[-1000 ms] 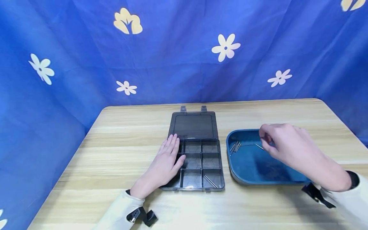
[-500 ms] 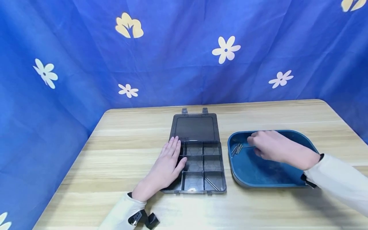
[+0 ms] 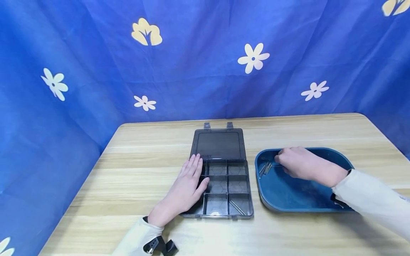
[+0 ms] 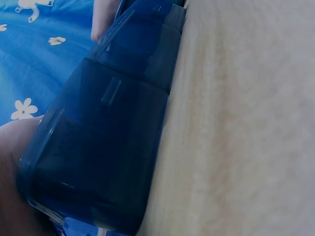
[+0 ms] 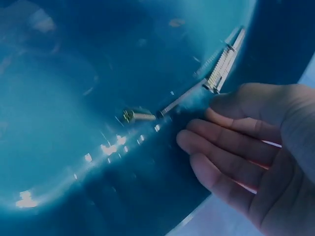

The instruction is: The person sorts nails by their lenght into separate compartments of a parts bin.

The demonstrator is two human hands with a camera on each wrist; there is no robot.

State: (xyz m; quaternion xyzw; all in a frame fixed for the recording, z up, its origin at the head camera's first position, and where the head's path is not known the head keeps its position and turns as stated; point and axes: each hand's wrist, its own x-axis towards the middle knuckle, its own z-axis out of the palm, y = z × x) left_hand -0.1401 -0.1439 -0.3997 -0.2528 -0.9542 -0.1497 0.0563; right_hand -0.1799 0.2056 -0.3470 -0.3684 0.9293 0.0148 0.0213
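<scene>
My left hand (image 3: 184,186) lies flat with straight fingers over the left side of a dark see-through compartment box (image 3: 216,204). Its lid (image 3: 219,144) is folded back on the table. Two thin metal rods (image 3: 237,207) lie in the front right compartment. My right hand (image 3: 301,164) is down inside a blue tray (image 3: 304,208), near its far wall. In the right wrist view its fingers are loosely bent, with thumb and forefinger close beside a cluster of long metal screws (image 5: 224,64). Nothing is visible between them. Farther along lie another thin screw (image 5: 182,98) and a short brass-coloured piece (image 5: 140,116).
The box and tray stand side by side on a wood-grain table (image 3: 137,160), a narrow gap between them. A blue flowered curtain (image 3: 198,64) hangs behind the table's far edge. In the left wrist view the box's side wall (image 4: 103,142) fills the middle.
My right hand has moved left and lower into the tray, towards the metal screws. My left hand stays on the box. The whole head view has shifted slightly.
</scene>
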